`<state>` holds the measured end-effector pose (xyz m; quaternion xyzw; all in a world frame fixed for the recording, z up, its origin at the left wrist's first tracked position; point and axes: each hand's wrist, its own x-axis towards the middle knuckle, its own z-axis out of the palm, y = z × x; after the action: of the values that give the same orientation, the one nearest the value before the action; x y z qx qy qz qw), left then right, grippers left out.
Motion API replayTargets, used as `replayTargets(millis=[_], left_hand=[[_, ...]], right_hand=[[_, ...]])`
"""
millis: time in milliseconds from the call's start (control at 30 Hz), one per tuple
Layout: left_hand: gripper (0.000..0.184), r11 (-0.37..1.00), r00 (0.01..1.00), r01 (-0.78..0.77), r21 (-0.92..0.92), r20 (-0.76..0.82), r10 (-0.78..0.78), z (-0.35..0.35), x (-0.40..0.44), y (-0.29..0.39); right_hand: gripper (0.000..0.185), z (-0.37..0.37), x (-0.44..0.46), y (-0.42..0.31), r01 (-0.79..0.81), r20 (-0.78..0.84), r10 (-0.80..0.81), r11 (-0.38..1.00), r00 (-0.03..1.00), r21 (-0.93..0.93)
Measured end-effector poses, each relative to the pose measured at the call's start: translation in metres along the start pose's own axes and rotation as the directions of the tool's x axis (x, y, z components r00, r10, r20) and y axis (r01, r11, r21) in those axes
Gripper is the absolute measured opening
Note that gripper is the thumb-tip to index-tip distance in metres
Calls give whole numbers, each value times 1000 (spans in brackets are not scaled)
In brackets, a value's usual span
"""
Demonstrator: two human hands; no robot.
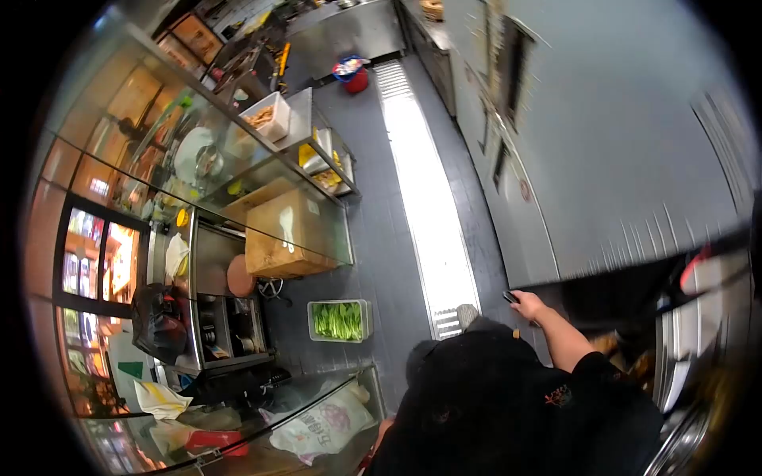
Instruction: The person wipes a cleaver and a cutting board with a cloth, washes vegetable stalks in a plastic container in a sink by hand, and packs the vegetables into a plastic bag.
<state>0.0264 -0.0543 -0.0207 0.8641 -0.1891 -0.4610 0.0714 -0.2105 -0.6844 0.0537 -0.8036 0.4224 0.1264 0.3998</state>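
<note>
My right hand (527, 306) is closed around a small black object (509, 297). Only one end of it shows past my fingers, so its kind is unclear. The hand is out beside my dark clothing, close to the lower corner of a tall grey metal cabinet (603, 159). Of my left hand (386, 428), just a sliver appears at the lower edge beside my body; its fingers are hidden. A printed white plastic bag (321, 424) lies near it, behind a glass panel. On the floor ahead to the left, a clear plastic tub (367, 321) holds green leafy vegetables (339, 320).
A pale grated drain channel (429, 198) runs along the dark tiled floor. To the left are glass partitions, a cardboard box (278, 238), a wheeled stool (240, 275) and a metal shelf rack (329, 163). A red bucket (355, 82) stands at the far end.
</note>
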Motion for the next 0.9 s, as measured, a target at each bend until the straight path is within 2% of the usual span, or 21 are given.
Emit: replayTargets(millis=[33,100,167,267,300,367,433,467,500,533,567,600,633,700,733,767,833,900], left_hand=[[56,998,1000,19,-54,-9,-20,6,-12,5],[57,959,976,215,-184,6,-218,-37,-10,16],[56,939,944,327,-103,-1,-329,-65,16,35],[55,945,971,225,-238,-26,-238,-117,79,53],[54,923,954,297,-245,43,-296,-136,103,64],[49,926,971,222,-305,-13,-237,-187,168,79],[43,910,988,58,-410,-106,-111,-246,240,87],[40,703,968,-211,-679,-247,52,-288,276,96],[39,895,990,-65,-441,-144,2,-321,322,112],[38,996,998,47,-78,-37,-50,-363,364,136],[38,963,993,78,259,69,-99,-418,401,175],[37,1000,968,25,7,-251,-23,-458,425,209],[34,998,957,-29,49,-287,42,-512,461,255],[35,981,896,-193,30,-402,188,-612,494,377],[39,944,848,-319,85,-420,324,-642,527,412],[42,925,841,-368,91,-393,373,-685,526,480],[43,818,721,-546,183,-394,570,-734,562,554],[44,765,697,-600,233,-317,644,-769,567,653]], right_hand=[[46,-25,17,-21,71,-22,-71,997,997,-11],[45,-61,83,-92,149,-76,-148,989,986,15],[45,-104,136,-136,173,-106,-168,984,980,43],[46,-146,211,-188,169,-140,-157,982,978,79],[46,-151,234,-187,170,-163,-156,983,974,73],[43,-156,282,-174,130,-187,-113,988,976,84],[38,-149,302,-149,-6,-169,18,998,985,66],[37,-150,312,-138,-89,-167,93,996,982,27],[37,-146,315,-123,-176,-153,167,984,974,-42],[38,-135,317,-103,-265,-134,249,958,959,-114],[39,-137,316,-100,-337,-105,328,938,939,-85],[40,-133,313,-93,-410,-69,406,910,911,-59],[41,-134,314,-96,-479,-29,478,877,878,-32],[42,-141,317,-108,-511,-89,522,851,848,120],[42,-141,316,-113,-522,-110,547,831,830,193],[42,-147,322,-120,-536,-150,560,826,815,174],[41,-164,345,-161,-557,-208,574,819,792,137],[39,-180,386,-164,-518,-279,523,850,805,101]])
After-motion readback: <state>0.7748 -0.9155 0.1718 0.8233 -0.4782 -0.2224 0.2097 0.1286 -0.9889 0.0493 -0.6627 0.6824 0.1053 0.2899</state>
